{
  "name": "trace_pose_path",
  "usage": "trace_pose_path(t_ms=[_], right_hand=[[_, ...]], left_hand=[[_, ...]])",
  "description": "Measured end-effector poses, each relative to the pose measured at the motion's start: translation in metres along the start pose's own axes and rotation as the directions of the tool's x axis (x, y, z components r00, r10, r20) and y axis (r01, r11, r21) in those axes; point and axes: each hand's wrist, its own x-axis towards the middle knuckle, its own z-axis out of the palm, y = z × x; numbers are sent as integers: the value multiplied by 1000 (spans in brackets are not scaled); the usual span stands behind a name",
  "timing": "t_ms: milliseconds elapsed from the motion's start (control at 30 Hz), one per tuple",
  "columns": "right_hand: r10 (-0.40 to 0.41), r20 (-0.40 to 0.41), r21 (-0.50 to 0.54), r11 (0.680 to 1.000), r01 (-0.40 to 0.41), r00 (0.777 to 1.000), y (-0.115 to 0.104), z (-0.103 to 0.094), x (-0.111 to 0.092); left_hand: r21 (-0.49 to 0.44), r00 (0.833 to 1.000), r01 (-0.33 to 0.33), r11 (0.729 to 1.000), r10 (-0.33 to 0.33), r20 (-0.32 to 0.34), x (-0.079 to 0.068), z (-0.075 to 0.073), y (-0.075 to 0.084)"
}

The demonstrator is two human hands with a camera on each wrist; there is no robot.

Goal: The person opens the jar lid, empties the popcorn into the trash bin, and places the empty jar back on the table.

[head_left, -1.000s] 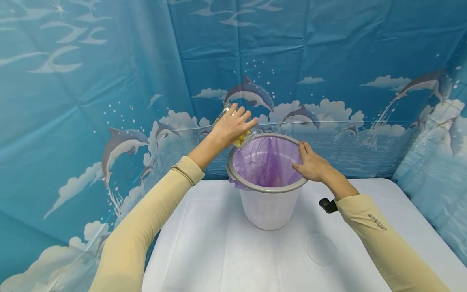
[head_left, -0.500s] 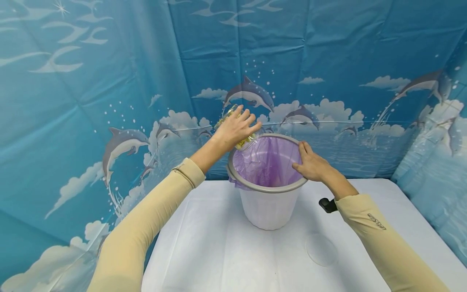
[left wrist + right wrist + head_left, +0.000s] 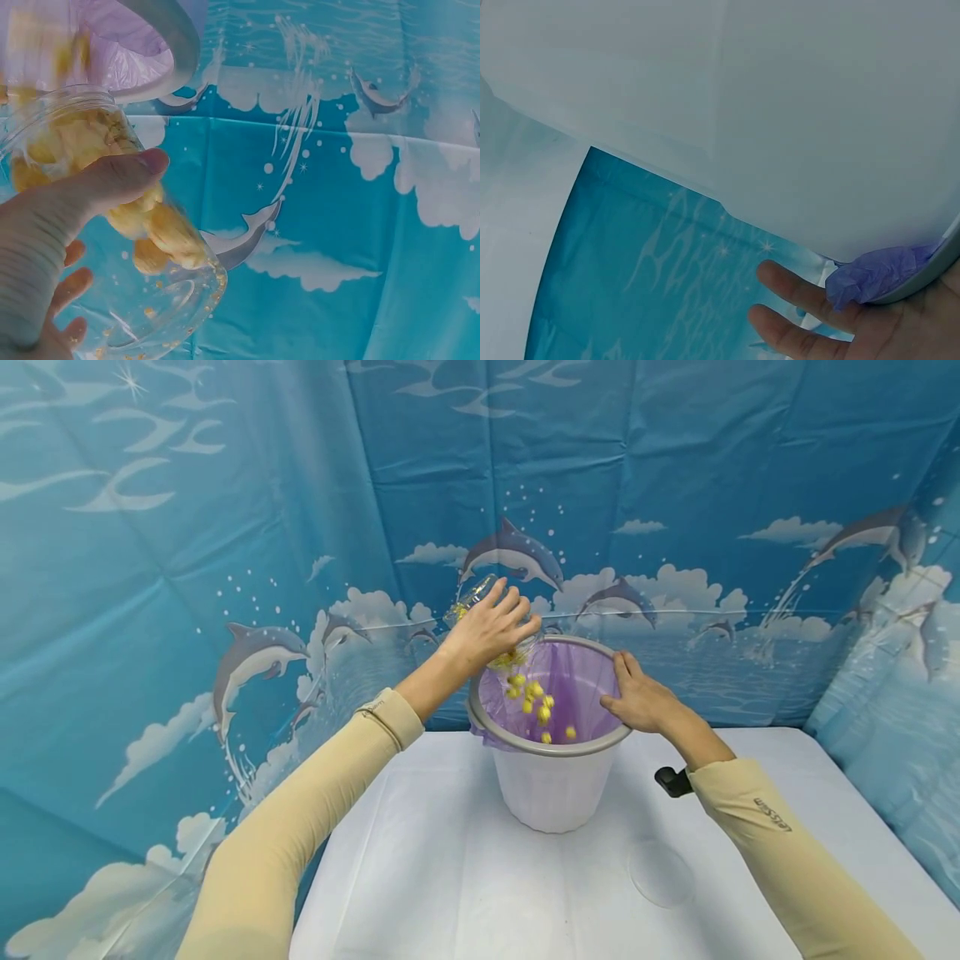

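My left hand [image 3: 491,631] grips a clear plastic jar [image 3: 169,311], tilted mouth-down over the left rim of the bin. Yellow rounded pieces [image 3: 154,229] sit inside the jar, and crumbs cling near its base. Several loose yellow pieces [image 3: 543,713] are falling from its mouth into the white trash bin [image 3: 553,793]. A purple bag [image 3: 577,681] lines this bin and folds over the grey rim. At the right side, my right hand [image 3: 647,700] holds the rim, thumb over the inner side. Two of its fingers [image 3: 795,289] extend along the outside in the right wrist view.
The bin stands on a white table [image 3: 450,877]. A clear round lid [image 3: 661,873] lies flat to its right. A black wrist device [image 3: 673,782] sits by the right cuff. Behind hangs a blue dolphin-print curtain [image 3: 420,460].
The jar has tipped further and moved slightly right with my left hand. Yellow pieces now drop from its mouth into the bin. My right hand stays on the rim.
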Motion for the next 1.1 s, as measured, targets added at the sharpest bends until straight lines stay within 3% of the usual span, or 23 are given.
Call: trace_pose_path(t_ms=[300, 467, 700, 1100], right_hand=[[1, 6, -6, 1000, 0, 1000, -1, -1, -1], [-1, 7, -3, 1000, 1, 1000, 0, -1, 0], [-4, 4, 0, 1000, 4, 1000, 1, 0, 1], [-7, 1, 2, 1000, 7, 1000, 2, 1, 2]], left_hand=[[17, 1000, -21, 1000, 21, -8, -2, -2, 3], [80, 998, -8, 997, 14, -66, -1, -1, 6], [164, 998, -9, 986, 20, -66, -2, 0, 12], [147, 995, 20, 989, -6, -99, -9, 8, 23]])
